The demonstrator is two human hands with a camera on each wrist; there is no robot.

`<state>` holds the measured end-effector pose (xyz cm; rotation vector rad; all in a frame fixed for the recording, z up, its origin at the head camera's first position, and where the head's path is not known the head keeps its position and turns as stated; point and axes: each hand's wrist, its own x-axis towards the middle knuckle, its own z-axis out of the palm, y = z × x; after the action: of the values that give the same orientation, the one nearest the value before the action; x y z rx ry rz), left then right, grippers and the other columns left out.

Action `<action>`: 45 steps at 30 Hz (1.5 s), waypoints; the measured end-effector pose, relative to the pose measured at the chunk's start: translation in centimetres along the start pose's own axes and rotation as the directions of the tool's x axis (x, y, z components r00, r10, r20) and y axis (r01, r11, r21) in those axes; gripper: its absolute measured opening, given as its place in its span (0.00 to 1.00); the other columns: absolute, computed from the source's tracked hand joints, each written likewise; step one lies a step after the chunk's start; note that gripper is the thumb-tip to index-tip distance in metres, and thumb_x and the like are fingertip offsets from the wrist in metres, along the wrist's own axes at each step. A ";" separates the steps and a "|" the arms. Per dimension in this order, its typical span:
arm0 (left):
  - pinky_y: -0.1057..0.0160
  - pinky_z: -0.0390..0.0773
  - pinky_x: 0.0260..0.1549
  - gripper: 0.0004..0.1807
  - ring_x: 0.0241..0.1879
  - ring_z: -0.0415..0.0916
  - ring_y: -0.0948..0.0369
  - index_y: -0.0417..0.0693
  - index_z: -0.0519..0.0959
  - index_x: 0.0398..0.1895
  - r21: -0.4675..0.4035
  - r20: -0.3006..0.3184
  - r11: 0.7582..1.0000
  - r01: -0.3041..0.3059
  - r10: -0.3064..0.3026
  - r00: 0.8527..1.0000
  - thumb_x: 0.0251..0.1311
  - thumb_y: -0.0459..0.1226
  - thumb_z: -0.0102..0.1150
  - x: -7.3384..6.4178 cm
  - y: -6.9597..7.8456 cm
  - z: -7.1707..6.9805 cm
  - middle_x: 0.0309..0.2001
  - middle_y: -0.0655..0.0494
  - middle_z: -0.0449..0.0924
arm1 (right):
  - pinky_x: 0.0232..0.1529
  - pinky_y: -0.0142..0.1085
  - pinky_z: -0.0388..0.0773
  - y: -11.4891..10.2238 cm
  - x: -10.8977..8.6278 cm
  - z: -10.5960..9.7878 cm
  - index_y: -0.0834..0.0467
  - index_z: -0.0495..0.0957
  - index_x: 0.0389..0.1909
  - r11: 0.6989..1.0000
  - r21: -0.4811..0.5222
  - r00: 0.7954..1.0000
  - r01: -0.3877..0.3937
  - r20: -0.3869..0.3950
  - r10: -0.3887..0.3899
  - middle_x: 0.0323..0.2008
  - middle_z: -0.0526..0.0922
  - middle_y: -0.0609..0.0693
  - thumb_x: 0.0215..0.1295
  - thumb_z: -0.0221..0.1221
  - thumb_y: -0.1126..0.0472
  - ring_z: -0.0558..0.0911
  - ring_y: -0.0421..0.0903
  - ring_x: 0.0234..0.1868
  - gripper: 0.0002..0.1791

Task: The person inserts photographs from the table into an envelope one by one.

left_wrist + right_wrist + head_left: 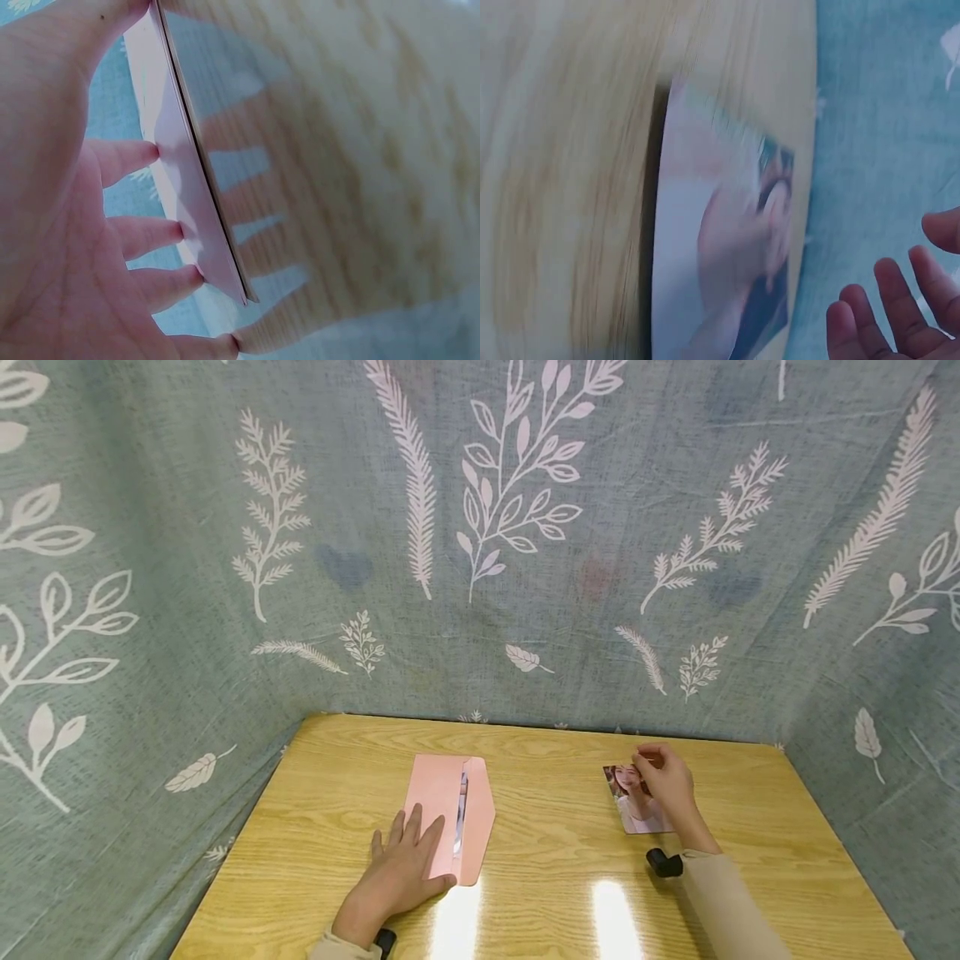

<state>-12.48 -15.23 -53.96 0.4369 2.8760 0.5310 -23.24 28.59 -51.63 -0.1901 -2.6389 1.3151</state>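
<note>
On the wooden table lies a pink envelope (pixel 438 781) with its pointed flap folded out to the right. Something shiny shows in the slit of its opening. My left hand (pixel 401 870) rests on the envelope's lower left part, fingers spread and straight; the left wrist view shows the fingertips touching the envelope (pixel 187 199). Farther right is a photo print (pixel 636 806) of a person in a light top. Over its right side hovers my right hand (pixel 671 783). In the right wrist view the loosely bent fingers (pixel 896 304) stand apart from the photo print (pixel 686 225).
The wooden table (pixel 547 827) has bright reflections near its front edge. Behind it and on both sides hangs a grey-green cloth (pixel 450 677) with white leaf patterns. Black bands (pixel 663 862) sit at both wrists.
</note>
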 end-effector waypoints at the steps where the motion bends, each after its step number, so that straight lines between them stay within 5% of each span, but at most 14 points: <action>1: 0.21 0.44 0.59 0.49 0.74 0.41 0.34 0.53 0.60 0.78 0.000 0.000 1.000 0.000 0.000 1.000 0.57 0.64 0.63 0.0 0.0 0.0 0.78 0.35 0.44 | 0.48 0.49 0.77 0.3 0.2 -0.2 0.66 0.75 0.58 1.000 -0.010 1.000 -0.003 -0.005 0.003 0.52 0.81 0.65 0.74 0.57 0.56 0.79 0.61 0.53 0.20; 15: 0.21 0.44 0.59 0.50 0.75 0.40 0.34 0.53 0.59 0.78 0.001 0.003 1.000 -0.006 0.006 1.000 0.58 0.64 0.62 0.0 -0.1 0.0 0.78 0.35 0.44 | 0.57 0.63 0.69 3.6 2.2 -1.7 0.73 0.65 0.67 0.990 -0.131 0.989 0.054 0.141 -0.035 0.62 0.67 0.77 0.70 0.60 0.60 0.71 0.73 0.61 0.31; 25: 0.21 0.44 0.59 0.49 0.75 0.40 0.34 0.53 0.59 0.78 0.001 0.001 1.000 -0.010 0.010 1.000 0.58 0.64 0.62 0.2 -0.2 0.0 0.78 0.35 0.43 | 0.55 0.70 0.61 4.0 2.6 -1.9 0.79 0.71 0.57 0.900 -0.363 0.965 0.243 0.184 -0.186 0.54 0.75 0.78 0.62 0.66 0.57 0.72 0.76 0.55 0.33; 35: 0.21 0.45 0.59 0.50 0.74 0.41 0.33 0.53 0.59 0.78 0.003 0.003 1.000 -0.005 0.005 1.000 0.57 0.64 0.63 0.1 -0.2 0.0 0.77 0.35 0.44 | 0.61 0.68 0.53 4.5 2.3 -1.3 0.77 0.72 0.56 0.910 -0.380 0.976 0.166 0.194 -0.097 0.55 0.72 0.79 0.63 0.65 0.57 0.65 0.77 0.60 0.30; 45: 0.21 0.46 0.59 0.50 0.74 0.42 0.33 0.53 0.59 0.78 0.009 -0.001 1.000 -0.004 0.004 1.000 0.57 0.64 0.63 0.1 -0.2 0.0 0.77 0.35 0.45 | 0.55 0.67 0.62 4.4 2.2 -1.2 0.75 0.74 0.53 0.921 -0.372 0.991 0.120 0.104 -0.087 0.48 0.75 0.77 0.60 0.68 0.59 0.69 0.76 0.53 0.28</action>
<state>-12.62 -15.31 -54.08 0.4433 2.8805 0.5196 -24.99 32.58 -54.20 -0.0440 -2.9076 0.7875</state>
